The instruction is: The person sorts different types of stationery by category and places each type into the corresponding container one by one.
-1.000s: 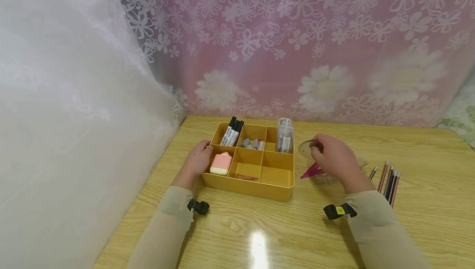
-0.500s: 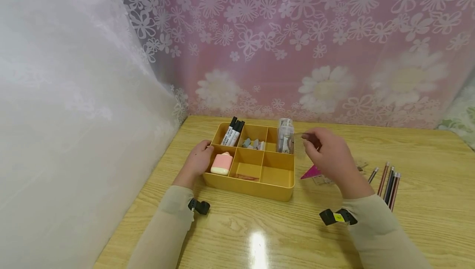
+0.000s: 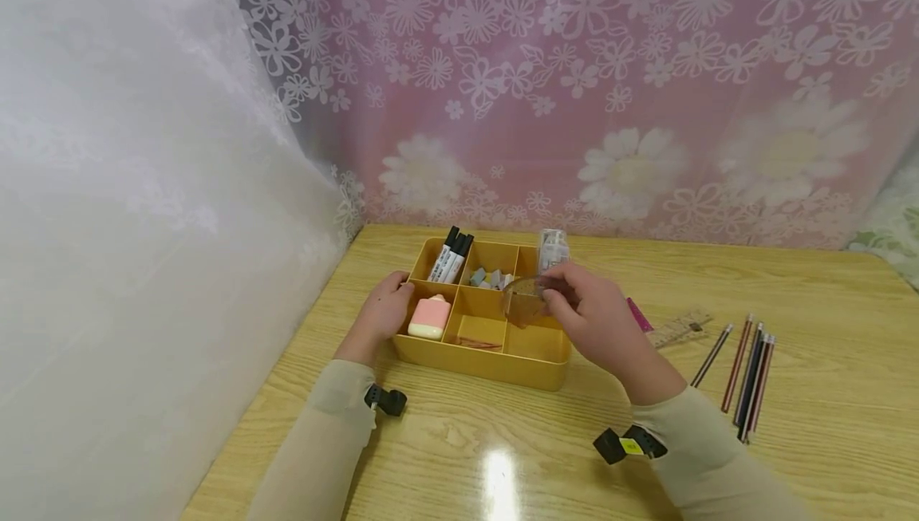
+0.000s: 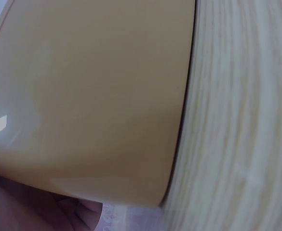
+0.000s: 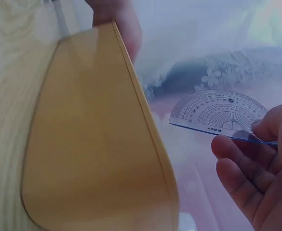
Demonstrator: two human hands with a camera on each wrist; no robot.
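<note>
A clear protractor (image 5: 222, 113) is pinched between the thumb and fingers of my right hand (image 3: 599, 317). In the head view it is held above the right-hand compartments of a yellow divided organizer box (image 3: 477, 360). My left hand (image 3: 384, 309) holds the box by its left side, the fingers partly hidden behind the wall in the left wrist view. Inside the box are black-capped markers (image 3: 451, 258), small grey and white blocks (image 3: 491, 278), a pink-and-cream bottle-shaped item (image 3: 429, 317), thin brown pieces (image 3: 477, 344), and a clear item (image 3: 553, 248) partly hidden by my right hand.
Right of the box lie a magenta see-through drawing tool (image 3: 637, 315), partly covered by my hand, and a clear ruler (image 3: 678, 329). Several pencils (image 3: 750, 377) lie farther right on the wooden table (image 3: 431, 449). A floral curtain (image 3: 502, 170) hangs behind.
My right hand has carried the protractor left from beside the box to above its right-hand compartments. The left hand and the box have stayed in place.
</note>
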